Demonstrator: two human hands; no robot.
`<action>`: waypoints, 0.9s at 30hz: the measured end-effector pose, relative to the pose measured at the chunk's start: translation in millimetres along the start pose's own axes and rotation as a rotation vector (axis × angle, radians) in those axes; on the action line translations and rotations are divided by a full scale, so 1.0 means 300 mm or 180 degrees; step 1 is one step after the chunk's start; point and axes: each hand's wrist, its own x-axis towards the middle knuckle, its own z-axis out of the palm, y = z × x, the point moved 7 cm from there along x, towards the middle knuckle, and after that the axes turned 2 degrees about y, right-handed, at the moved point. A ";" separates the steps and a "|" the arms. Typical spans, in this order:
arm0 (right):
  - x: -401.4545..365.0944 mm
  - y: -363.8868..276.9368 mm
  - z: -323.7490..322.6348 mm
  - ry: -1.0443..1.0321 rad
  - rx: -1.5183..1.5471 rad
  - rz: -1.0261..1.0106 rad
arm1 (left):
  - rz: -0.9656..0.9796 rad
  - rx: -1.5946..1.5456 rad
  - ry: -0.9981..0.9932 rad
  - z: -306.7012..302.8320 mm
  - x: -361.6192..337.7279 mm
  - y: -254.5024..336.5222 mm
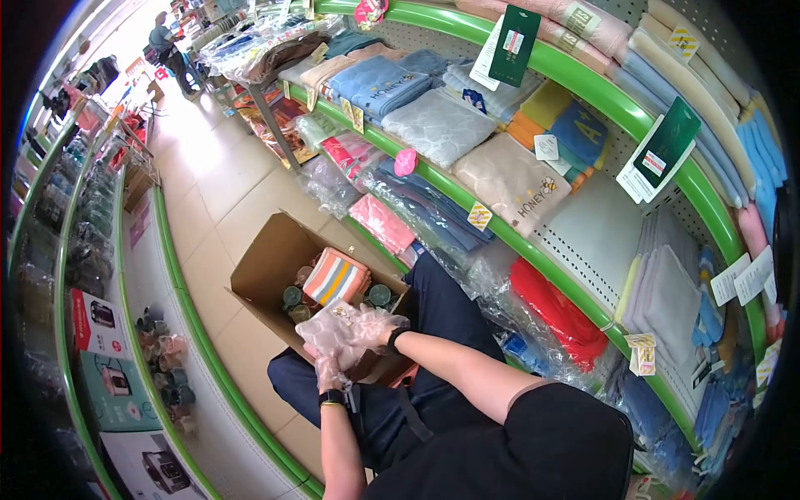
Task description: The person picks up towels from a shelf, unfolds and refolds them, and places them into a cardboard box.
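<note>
My left hand (331, 371) and my right hand (373, 327) both wear thin clear plastic gloves. Together they grip a crumpled clear plastic bag (333, 331) over the near edge of an open cardboard box (267, 258). The box stands on the floor against my knees. Inside it lie a striped folded towel (335, 277) and several small round green jars (292, 297). A black band circles each wrist.
Green-edged shelves (583, 75) on the right carry folded towels and bagged cloth. Boxed appliances (112, 387) fill the low left shelf. The tiled aisle (200, 179) runs ahead to a person (167, 46) standing far off.
</note>
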 end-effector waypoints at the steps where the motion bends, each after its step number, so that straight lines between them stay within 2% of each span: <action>1: 0.027 0.021 -0.001 0.0704 0.0166 -0.0135 | 0.0011 0.0008 0.0016 0.026 -0.039 0.051; 2: 0.027 0.035 -0.012 0.1396 0.0338 -0.0271 | 0.0118 -0.0327 -0.0018 0.084 -0.100 0.146; 3: -0.008 0.045 -0.038 0.1533 0.0924 -0.0397 | 0.0221 -0.0665 -0.0046 0.125 -0.149 0.238; 4: -0.074 0.049 -0.105 0.1646 0.1515 -0.0513 | 0.0206 -0.0664 -0.0009 0.134 -0.175 0.296; 5: -0.153 0.037 -0.168 0.0842 0.2504 -0.0203 | 0.0462 -0.0403 -0.0282 0.163 -0.203 0.364; 6: -0.136 0.087 -0.141 0.1218 0.2716 -0.0111 | 0.0707 -0.0140 -0.0562 0.196 -0.239 0.424; 8: -0.088 0.160 -0.055 0.1580 0.4052 -0.0637 | 0.0716 -0.0456 -0.0850 0.261 -0.320 0.521; 9: -0.155 0.126 -0.079 0.1200 0.4785 -0.0800 | 0.0713 -0.0394 -0.0932 0.302 -0.371 0.580; 10: -0.234 0.107 -0.130 0.0823 0.4614 -0.0930 | 0.0512 -0.0461 -0.1029 0.328 -0.420 0.614; 12: -0.272 0.108 -0.093 -0.0087 0.5528 -0.0948 | 0.0283 -0.0722 -0.1036 0.341 -0.477 0.629; 13: -0.240 0.181 0.011 -0.0060 0.6128 -0.0558 | 0.0360 -0.0685 -0.0923 0.343 -0.486 0.628; 14: -0.282 0.186 -0.003 -0.0078 0.6216 -0.0408 | 0.0435 -0.0645 -0.0777 0.329 -0.496 0.625; 15: -0.299 0.195 0.002 -0.0044 0.6558 -0.0553 | 0.0472 -0.0539 -0.0708 0.296 -0.482 0.591; 16: -0.309 0.206 -0.003 0.0005 0.6885 -0.0698 | 0.0425 -0.0425 -0.1097 0.334 -0.504 0.626; 18: -0.420 0.150 -0.119 0.0216 0.6907 -0.0993 | 0.0358 -0.0379 -0.1632 0.363 -0.508 0.627; 19: -0.412 0.168 -0.112 0.0169 0.6475 -0.0864 | 0.0367 -0.0403 -0.1566 0.356 -0.508 0.631; 22: -0.476 0.108 -0.204 0.0272 0.6087 -0.1000 | 0.0409 -0.0475 -0.1523 0.334 -0.515 0.635; 24: -0.483 0.120 -0.209 0.0194 0.6118 -0.1037 | 0.0240 -0.0311 -0.1573 0.316 -0.506 0.609; 27: -0.489 0.139 -0.203 0.0045 0.6328 -0.0818 | 0.0305 -0.0209 -0.1463 0.303 -0.498 0.599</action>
